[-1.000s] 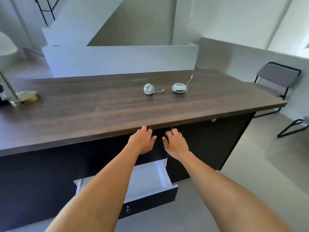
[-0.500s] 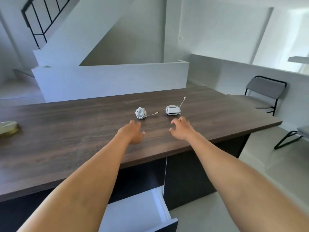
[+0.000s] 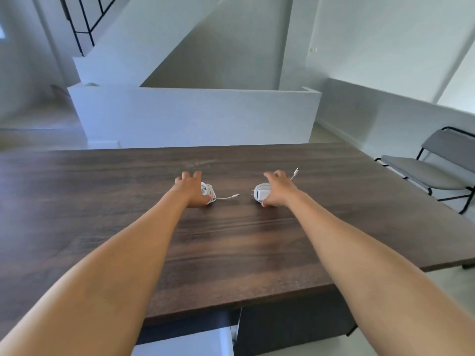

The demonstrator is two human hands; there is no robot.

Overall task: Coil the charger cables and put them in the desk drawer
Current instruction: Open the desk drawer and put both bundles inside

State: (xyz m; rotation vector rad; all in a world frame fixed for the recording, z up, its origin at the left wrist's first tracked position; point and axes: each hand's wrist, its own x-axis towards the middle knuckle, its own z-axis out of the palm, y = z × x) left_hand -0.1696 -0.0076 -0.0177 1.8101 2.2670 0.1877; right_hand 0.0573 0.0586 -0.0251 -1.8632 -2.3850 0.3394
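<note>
Meanwhile, both arms are being stretched out across the dark wooden desk (image 3: 231, 240). One coiled charger cable (image 3: 208, 192) is being covered by the left hand (image 3: 191, 188), whose fingers are spread and arched over it; a loose plug end is lying out to its right. A second coiled charger cable (image 3: 261, 192) is being cupped by the right hand (image 3: 277, 188), thumb at its near edge, though whether either bundle is actually being squeezed cannot be told. Below the desk's near edge, the white drawer (image 3: 185, 343) is standing open.
</note>
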